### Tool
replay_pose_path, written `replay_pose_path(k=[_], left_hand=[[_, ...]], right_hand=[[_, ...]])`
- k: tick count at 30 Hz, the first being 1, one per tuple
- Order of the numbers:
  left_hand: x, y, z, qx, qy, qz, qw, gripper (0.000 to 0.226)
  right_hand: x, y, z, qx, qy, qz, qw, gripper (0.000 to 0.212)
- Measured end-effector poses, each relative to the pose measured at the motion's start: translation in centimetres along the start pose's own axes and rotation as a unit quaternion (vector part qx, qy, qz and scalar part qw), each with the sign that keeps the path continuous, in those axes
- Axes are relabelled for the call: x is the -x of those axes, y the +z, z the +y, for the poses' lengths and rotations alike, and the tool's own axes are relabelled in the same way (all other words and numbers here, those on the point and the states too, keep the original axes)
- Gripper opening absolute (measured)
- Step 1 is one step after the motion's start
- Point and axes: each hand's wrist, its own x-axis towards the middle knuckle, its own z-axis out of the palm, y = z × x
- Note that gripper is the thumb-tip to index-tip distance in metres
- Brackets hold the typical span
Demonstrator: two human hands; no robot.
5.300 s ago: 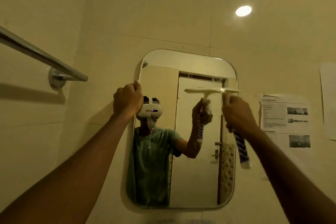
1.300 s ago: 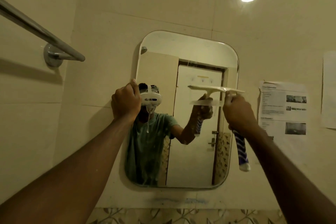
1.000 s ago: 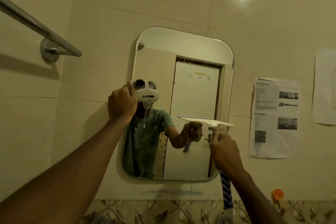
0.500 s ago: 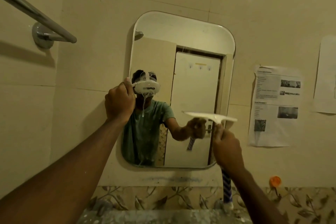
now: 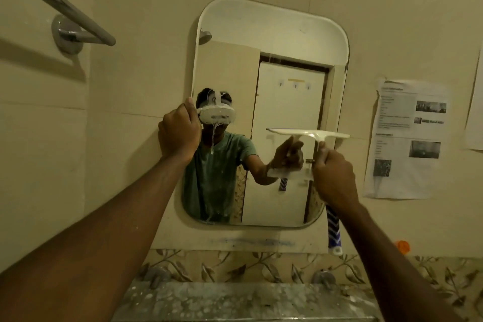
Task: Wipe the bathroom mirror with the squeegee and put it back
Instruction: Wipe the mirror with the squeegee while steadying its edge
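Squeegee (image 5: 311,135): cream-white blade head, handle striped blue and white, chevron-like. Wall tiles (image 5: 136,65): plain cream-beige. Border tile strip (image 5: 235,265): beige with brown leaf-and-vine pattern. Towel rail (image 5: 60,5): shiny silver-grey. Posted paper sheet (image 5: 407,138): white, black text, dark photos. Small orange object (image 5: 402,246) low on right wall, maybe cap. Mirror (image 5: 274,34) reflection: green T-shirt, white headset, off-white door.

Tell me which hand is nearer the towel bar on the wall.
Left. The left hand grips the mirror's left edge, to the right of and below the towel bar; the right hand holds the squeegee at the mirror's far right side.
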Motion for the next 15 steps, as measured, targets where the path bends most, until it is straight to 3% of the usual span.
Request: replay_pose_path(k=[9, 15], left_hand=[[0.1, 0.0, 0.1, -0.005, 0.003, -0.004, 1.0, 0.055], [-0.2, -0.2, -0.3, -0.002, 0.0, -0.021, 1.0, 0.056]], right_hand=[[9.1, 3.9, 3.5, -0.002, 0.073, -0.013, 0.997, 0.048], [3.9, 0.6, 0.9, -0.02, 0.03, -0.015, 0.999, 0.048]])
